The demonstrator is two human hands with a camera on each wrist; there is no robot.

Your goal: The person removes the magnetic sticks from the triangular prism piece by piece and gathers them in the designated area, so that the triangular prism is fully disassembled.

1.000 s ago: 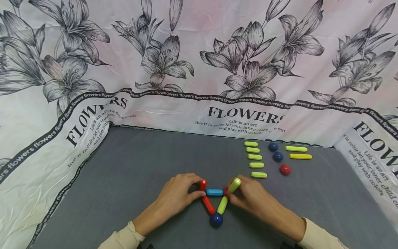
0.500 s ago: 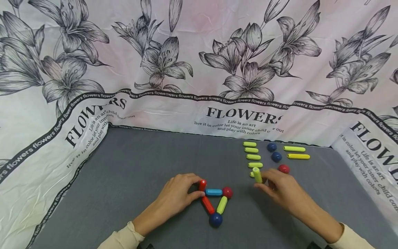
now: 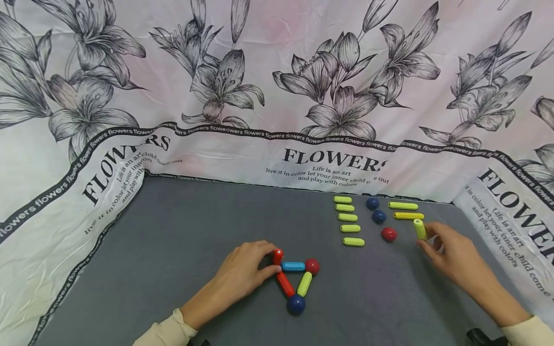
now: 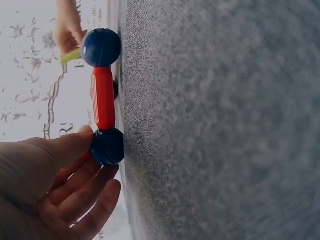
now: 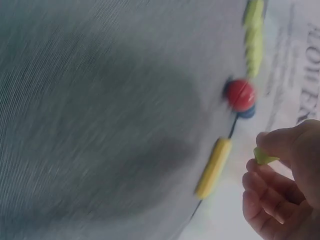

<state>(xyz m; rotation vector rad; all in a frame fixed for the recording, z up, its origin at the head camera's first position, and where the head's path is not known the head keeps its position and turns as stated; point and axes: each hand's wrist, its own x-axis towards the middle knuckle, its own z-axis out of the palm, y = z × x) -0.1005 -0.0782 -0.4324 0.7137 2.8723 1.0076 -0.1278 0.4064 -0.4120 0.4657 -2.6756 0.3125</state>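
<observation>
My left hand (image 3: 240, 269) grips a blue ball (image 4: 107, 146) at the left corner of a small triangle, thumb and fingers on either side. A short red building stick (image 3: 278, 256) stands up from that corner. The triangle's sides are a red stick (image 3: 285, 284), a blue stick (image 3: 293, 266) and a lime-green stick (image 3: 305, 284). A red ball (image 3: 312, 266) joins the right corner, a dark blue ball (image 3: 296, 304) the near one. Off to the right, my right hand (image 3: 454, 250) pinches another lime-green stick (image 3: 419, 229), tilted upward, between thumb and fingers.
Several short lime-green sticks (image 3: 350, 228) lie in a column at the back right. Beside them are two dark blue balls (image 3: 379, 216), a red ball (image 3: 389, 234), a longer lime-green stick (image 3: 403, 205) and a yellow stick (image 3: 402, 216). A flower-printed cloth (image 3: 242, 158) borders the grey table.
My right hand has moved away from the triangle's red corner to the far right, carrying the lime-green stick past the column of sticks. My left hand has stayed at its corner.
</observation>
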